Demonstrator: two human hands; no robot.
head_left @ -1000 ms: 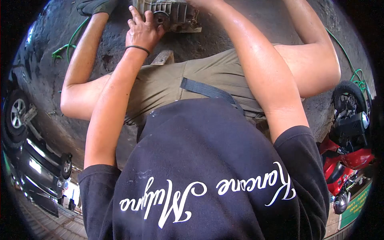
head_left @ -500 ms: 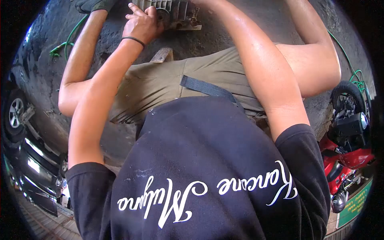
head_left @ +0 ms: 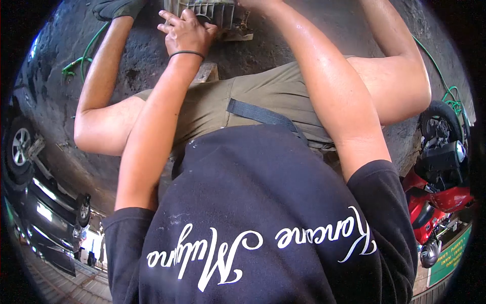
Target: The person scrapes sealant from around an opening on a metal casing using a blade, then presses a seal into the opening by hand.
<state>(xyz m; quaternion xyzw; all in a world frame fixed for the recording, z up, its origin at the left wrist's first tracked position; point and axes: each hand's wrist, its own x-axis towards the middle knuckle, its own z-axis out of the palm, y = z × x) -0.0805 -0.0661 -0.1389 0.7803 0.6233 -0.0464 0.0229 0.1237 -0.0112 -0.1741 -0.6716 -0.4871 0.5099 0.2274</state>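
Observation:
A finned metal casing lies on the dark floor at the top edge, partly cut off. My left hand is at its near left side, a dark band on the wrist. The thumb side of that hand is against a dark round part at the casing's near end, mostly covered by the hand, while other fingers stick out to the left. At the casing's right, my right hand is almost wholly beyond the top edge, so its fingers are hidden.
A small wooden block lies near my shorts. Green hose runs along the floor at left, with more green hose at right. A dark car stands at left, a red motorcycle at right. My legs are spread on either side.
My left hand has shifted right and turned, now covering more of the dark round part. The left forearm has swung right too. My right arm is nearly unchanged.

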